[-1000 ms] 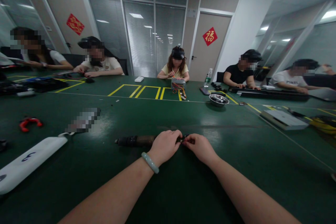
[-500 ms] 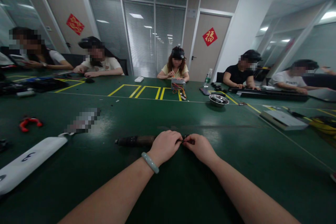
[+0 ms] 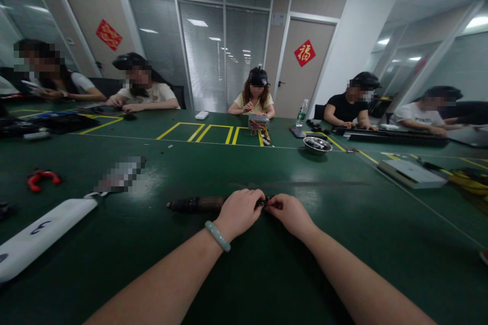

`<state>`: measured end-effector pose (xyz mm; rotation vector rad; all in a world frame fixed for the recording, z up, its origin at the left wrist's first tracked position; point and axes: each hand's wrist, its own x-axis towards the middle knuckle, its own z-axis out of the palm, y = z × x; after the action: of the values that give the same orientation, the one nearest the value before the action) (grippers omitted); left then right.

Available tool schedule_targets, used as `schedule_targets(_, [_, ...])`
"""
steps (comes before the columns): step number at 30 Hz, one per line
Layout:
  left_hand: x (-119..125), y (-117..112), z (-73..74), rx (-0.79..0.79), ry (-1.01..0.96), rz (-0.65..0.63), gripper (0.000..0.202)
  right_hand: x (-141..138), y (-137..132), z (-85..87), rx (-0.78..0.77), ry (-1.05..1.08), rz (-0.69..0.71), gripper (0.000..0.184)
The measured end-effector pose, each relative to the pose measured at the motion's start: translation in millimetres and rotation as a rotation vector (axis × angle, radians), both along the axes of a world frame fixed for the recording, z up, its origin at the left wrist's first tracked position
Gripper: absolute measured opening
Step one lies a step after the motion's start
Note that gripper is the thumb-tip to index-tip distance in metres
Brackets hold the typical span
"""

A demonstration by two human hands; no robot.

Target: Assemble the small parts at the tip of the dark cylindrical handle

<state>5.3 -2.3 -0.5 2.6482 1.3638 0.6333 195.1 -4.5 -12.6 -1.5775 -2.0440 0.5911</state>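
Observation:
A long dark cylindrical tool [image 3: 198,204] lies on the green table [image 3: 244,274] just ahead of me. My left hand [image 3: 239,212], with a pale green bangle at the wrist, is wrapped over the tool's right end. My right hand [image 3: 292,213] meets it from the right, fingers pinched on a small dark part at the tool's tip; what that part is stays hidden under the fingers.
A white flat case [image 3: 38,233] and red-handled pliers [image 3: 42,177] lie at the left. A metal bowl [image 3: 317,145], a grey box with coloured wires [image 3: 259,123], a bottle [image 3: 302,112] and a grey flat device [image 3: 412,172] sit farther off. Several other people work around the table.

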Motion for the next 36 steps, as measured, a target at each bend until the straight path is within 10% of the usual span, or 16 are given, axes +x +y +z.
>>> schedule_targets(36, [0.2, -1.1, 1.2, 0.01, 0.01, -0.04, 0.017, 2.8, 3.6, -5.9, 0.035, 0.002, 0.023, 0.014])
